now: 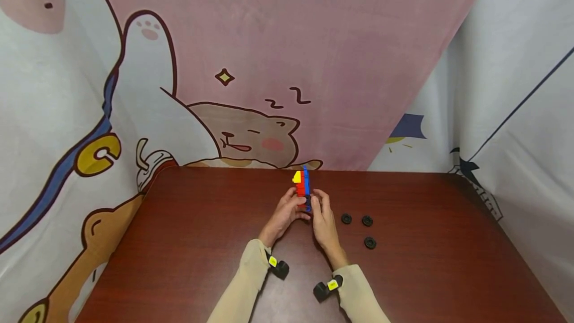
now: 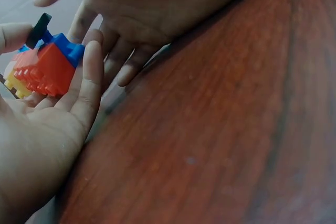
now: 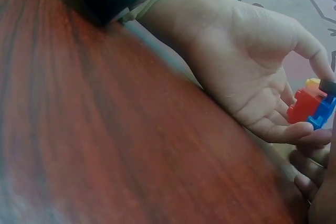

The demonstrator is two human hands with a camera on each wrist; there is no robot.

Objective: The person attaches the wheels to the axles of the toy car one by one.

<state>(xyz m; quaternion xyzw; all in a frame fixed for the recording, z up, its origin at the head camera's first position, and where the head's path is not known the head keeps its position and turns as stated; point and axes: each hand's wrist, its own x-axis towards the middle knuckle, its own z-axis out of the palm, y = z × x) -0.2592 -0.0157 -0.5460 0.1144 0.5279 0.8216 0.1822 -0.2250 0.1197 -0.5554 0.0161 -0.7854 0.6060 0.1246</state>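
Over the far half of a reddish-brown, wood-grained table (image 1: 193,243), held up: a brick toy (image 1: 300,188), hard and shiny, boxy red blocks with knobbly studs, a yellow block, a long blue strip down one side. Left hand (image 1: 283,217) grips it, fingers curled beneath, thumb pressing a dark disc-shaped wheel (image 2: 39,30) by the blue part. Right hand (image 1: 325,223) alongside, loose, fingers mostly extended; cannot tell whether it touches the toy. Three loose wheels (image 1: 367,221), black and round, lie right of it. Cream sleeves (image 1: 251,273), softly creased. Behind, draped printed cloth (image 1: 358,64).
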